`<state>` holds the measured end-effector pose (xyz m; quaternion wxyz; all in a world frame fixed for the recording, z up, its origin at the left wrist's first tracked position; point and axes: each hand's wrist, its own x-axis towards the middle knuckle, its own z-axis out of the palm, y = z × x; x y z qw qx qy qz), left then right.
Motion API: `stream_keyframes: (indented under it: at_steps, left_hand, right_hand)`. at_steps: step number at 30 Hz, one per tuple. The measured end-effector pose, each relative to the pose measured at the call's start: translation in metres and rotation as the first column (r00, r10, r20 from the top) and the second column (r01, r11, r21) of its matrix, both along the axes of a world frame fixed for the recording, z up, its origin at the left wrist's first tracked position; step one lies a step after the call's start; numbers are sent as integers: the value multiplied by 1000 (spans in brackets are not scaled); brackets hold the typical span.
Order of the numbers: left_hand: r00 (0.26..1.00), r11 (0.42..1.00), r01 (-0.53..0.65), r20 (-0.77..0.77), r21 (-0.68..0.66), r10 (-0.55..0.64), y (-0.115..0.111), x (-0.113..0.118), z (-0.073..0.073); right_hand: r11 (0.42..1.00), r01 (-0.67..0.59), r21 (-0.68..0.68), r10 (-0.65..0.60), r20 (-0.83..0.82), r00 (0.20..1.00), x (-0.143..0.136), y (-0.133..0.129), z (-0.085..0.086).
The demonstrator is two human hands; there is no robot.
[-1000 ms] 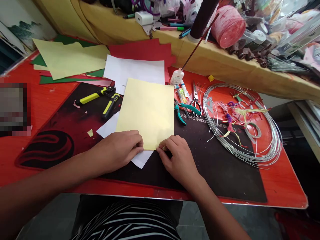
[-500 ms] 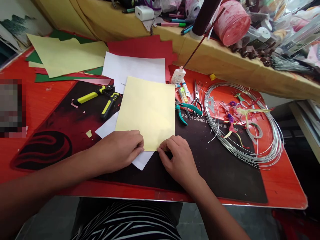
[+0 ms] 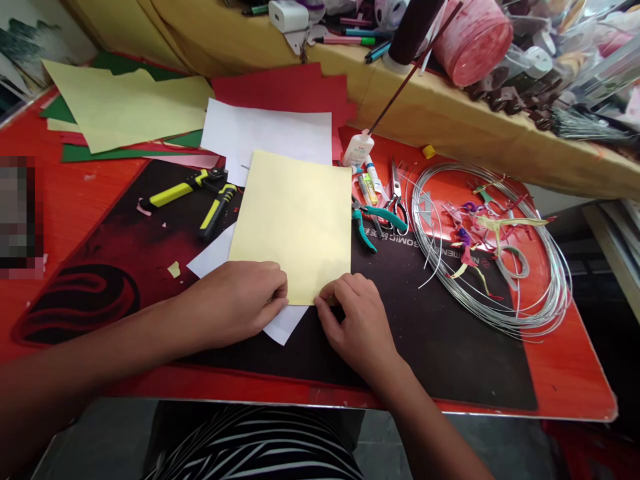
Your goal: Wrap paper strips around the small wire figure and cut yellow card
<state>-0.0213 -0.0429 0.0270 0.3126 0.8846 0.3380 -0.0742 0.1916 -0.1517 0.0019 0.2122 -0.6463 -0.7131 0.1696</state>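
Observation:
A pale yellow sheet of paper (image 3: 295, 220) lies before me, its near edge pinched by both hands. My left hand (image 3: 250, 293) grips that edge left of the middle, thumb against curled fingers. At the near right corner, my right hand (image 3: 355, 317) pinches the sheet between thumb and fingertips. Under the yellow paper a white sheet (image 3: 286, 325) pokes out at the bottom and at the left. Another white sheet (image 3: 280, 130) lies beyond the far edge. Teal-handled pliers (image 3: 367, 223) rest just right of the yellow paper, and yellow-black wire strippers (image 3: 195, 193) lie to its left.
A dark desk mat (image 3: 430, 333) covers the red table. On the right sits a coil of silver wire (image 3: 555, 300) with paper scraps and tape inside. A glue bottle (image 3: 359, 148), scissors (image 3: 395, 183), red paper (image 3: 285, 90) and stacked coloured sheets (image 3: 135, 107) lie at the back, below a cluttered shelf.
The view has shifted slightly. Both hands stay pinched on the near edge of the yellow sheet, with hardly any movement.

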Motion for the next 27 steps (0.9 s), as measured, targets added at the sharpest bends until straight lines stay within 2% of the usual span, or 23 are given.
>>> stream_keyframes:
  at_steps: [17,27]
  left_hand:
    - [1000,1000,-4,-23,23,4,-1,3,1]
    - [1000,1000,7,-29,16,-7,3,4,3]
  right_hand:
    - [1000,20,-8,-20,74,997,-6,1,-1]
    - [1000,28,0,-28,63,998,-6,1,-1]
